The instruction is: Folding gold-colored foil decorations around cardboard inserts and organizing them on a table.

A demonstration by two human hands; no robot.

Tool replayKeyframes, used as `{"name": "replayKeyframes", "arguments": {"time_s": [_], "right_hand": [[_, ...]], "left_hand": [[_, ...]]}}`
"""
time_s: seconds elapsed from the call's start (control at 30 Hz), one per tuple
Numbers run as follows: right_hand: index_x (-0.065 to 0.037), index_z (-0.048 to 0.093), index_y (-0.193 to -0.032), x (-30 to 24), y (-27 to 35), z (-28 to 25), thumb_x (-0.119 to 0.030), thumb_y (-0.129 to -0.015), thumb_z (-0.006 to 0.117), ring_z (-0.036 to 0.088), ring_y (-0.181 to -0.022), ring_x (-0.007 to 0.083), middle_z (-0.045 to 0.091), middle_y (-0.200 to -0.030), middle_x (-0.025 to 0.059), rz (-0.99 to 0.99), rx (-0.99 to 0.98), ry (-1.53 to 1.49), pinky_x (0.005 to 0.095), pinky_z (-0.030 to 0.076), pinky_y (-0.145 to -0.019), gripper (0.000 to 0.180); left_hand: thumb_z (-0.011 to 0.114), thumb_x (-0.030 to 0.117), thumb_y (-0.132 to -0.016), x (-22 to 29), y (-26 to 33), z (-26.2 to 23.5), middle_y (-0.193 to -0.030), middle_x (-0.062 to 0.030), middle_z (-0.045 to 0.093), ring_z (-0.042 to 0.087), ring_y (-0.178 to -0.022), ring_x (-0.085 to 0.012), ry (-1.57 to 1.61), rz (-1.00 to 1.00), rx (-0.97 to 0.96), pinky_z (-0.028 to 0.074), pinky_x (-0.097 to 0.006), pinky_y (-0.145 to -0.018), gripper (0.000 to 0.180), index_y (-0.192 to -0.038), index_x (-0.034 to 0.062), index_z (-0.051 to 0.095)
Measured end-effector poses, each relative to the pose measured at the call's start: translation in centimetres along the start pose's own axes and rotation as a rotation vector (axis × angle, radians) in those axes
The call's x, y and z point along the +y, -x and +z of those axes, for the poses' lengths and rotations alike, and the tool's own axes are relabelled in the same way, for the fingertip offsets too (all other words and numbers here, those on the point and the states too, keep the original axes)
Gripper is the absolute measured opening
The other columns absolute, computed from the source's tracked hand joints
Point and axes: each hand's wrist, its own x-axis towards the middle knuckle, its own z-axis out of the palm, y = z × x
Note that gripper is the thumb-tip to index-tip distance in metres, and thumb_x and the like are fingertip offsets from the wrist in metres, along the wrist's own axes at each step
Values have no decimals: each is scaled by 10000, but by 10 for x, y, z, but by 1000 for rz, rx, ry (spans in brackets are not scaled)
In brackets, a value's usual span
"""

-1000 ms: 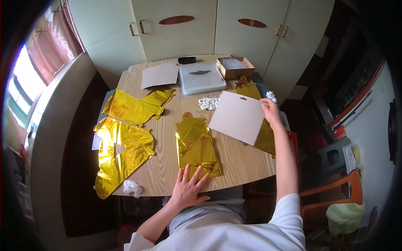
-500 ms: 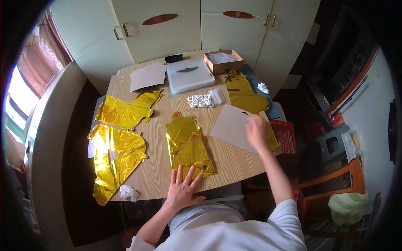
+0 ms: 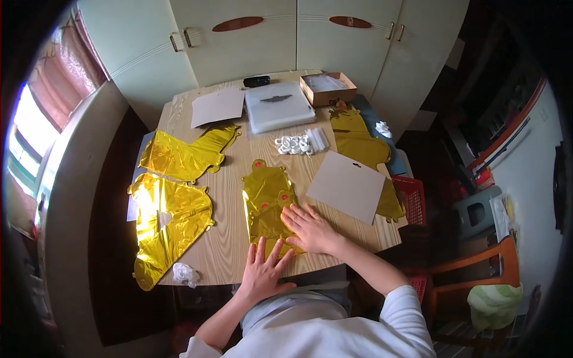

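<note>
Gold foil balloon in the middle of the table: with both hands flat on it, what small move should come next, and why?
Probably a smoothing stroke away from the body. Both the left hand and the right hand lie flat and open on the near end of the gold foil balloon, gripping nothing, while its far end lies crinkled and untouched. The grey card lies beside it, ready.

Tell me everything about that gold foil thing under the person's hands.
The gold foil balloon lies flat and uninflated on the wooden table, near its front edge. It looks like shiny, crinkled metallic film with a knobbed top and small red marks. The right hand presses flat on its lower part; the left hand rests on its bottom end.
</note>
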Motion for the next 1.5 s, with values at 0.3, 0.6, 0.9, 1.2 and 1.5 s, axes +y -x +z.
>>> {"name": "replayKeyframes", "arguments": {"time_s": [0.3, 0.6, 0.9, 1.2, 1.5], "right_hand": [[-49, 268, -1500, 19, -27, 2, -610, -936, 396, 194, -1466, 265, 245, -1571, 134, 41, -9, 44, 514, 96, -1186, 806], [5, 286, -1477, 32, -49, 1, -613, -939, 394, 236, -1449, 293, 275, -1550, 177, 33, 32, 71, 503, 145, -1180, 827], [-58, 399, -1445, -28, -83, -12, -469, -984, 408, 301, -1431, 238, 351, -1531, 107, -295, -82, 94, 503, 214, -1164, 618], [-41, 397, -1440, -20, -109, 19, -357, -972, 483, 332, -1413, 212, 372, -1520, 88, -283, -2, 9, 484, 256, -1157, 571], [-42, 366, -1459, -1, -157, 25, -352, -1005, 402, 313, -1425, 203, 356, -1531, 86, -199, 2, 126, 483, 206, -1176, 551]], "left_hand": [[579, 716, -764, -1, 2, -1, -1549, -134, 276, 194, -1403, -505, -19, 1, -20, 144, -641, -1125, 893, -1491, 256, 340], [582, 703, -768, -1, 3, -3, -1551, -127, 279, 194, -1409, -490, -43, -3, -30, 145, -638, -1126, 902, -1506, 265, 304], [573, 695, -777, -4, 4, 0, -1540, -131, 298, 200, -1410, -482, -38, -10, -53, 137, -629, -1135, 891, -1508, 264, 300], [550, 699, -797, -3, 5, 1, -1549, -116, 290, 203, -1413, -473, -43, -6, -26, 130, -626, -1138, 878, -1516, 273, 282], [571, 686, -792, -3, 5, -2, -1564, -108, 263, 183, -1421, -469, -20, -13, -44, 126, -624, -1140, 886, -1520, 283, 267]]}}
